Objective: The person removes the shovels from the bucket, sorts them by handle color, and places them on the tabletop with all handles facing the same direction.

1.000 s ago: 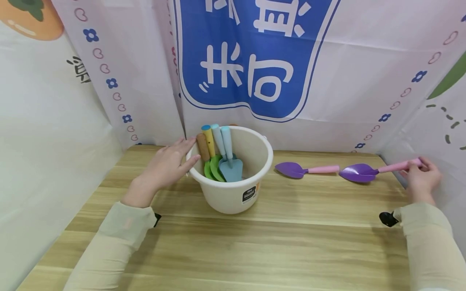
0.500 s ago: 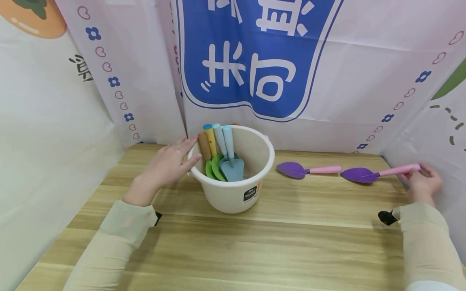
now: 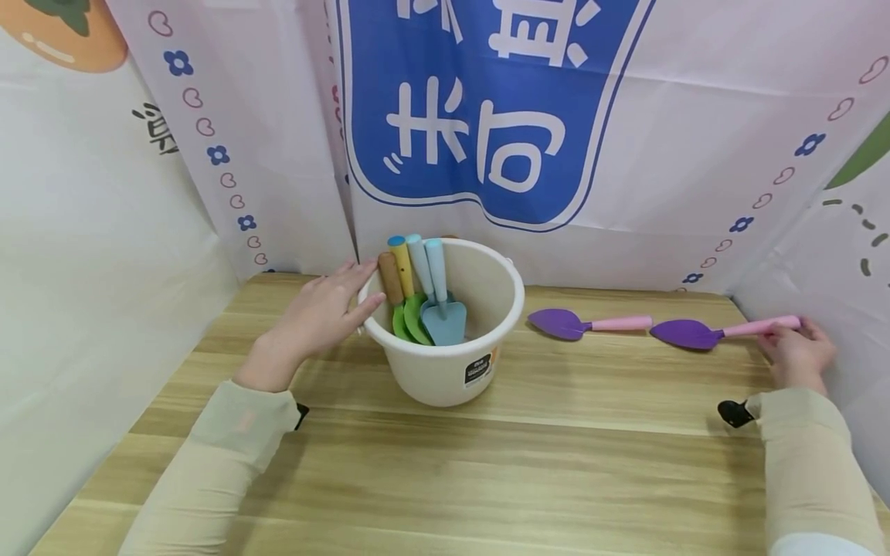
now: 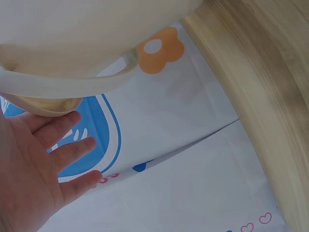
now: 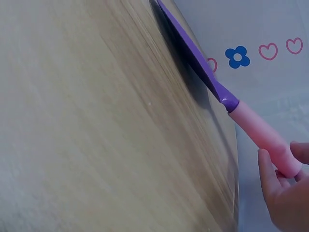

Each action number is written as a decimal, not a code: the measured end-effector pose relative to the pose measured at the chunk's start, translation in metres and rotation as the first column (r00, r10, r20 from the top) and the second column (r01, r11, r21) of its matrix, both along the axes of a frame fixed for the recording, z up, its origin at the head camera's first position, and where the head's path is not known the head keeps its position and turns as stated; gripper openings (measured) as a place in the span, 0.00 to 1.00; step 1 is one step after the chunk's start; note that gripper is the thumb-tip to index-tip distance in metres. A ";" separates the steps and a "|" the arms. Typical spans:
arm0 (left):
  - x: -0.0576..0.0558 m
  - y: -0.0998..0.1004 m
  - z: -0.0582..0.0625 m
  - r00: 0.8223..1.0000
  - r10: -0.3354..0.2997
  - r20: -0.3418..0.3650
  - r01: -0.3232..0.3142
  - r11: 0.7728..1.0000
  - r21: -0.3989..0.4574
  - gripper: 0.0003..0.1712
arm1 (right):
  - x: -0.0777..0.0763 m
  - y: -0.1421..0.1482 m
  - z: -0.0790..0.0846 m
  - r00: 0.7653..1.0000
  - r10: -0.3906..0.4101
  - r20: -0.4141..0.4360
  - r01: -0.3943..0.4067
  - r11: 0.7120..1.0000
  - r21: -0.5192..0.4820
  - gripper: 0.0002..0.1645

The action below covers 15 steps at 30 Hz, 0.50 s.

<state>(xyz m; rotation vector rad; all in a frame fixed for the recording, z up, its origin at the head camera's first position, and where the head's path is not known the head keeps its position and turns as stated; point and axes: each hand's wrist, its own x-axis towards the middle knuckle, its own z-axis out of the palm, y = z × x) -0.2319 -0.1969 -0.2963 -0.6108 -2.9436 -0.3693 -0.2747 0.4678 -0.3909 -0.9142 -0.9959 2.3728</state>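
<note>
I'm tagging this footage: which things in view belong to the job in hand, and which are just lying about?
Likely part of the job:
white bucket, touched by the left hand
purple trowel in the right hand
second purple trowel, nearer the bucket
two green-bladed tools and two blue tools in the bucket

Apparently just surroundings:
wooden table
printed cloth backdrop

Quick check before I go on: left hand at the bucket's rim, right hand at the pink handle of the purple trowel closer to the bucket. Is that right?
Not quite: the head view shows the right hand at the pink handle of the purple trowel farther from the bucket. The left hand is at the bucket's rim, as you say.
</note>
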 end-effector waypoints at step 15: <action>-0.001 0.001 0.001 1.000 -0.006 0.014 0.006 1.000 0.010 0.41 | 0.005 0.004 -0.005 0.983 0.159 0.096 -0.166 0.983 0.073 0.62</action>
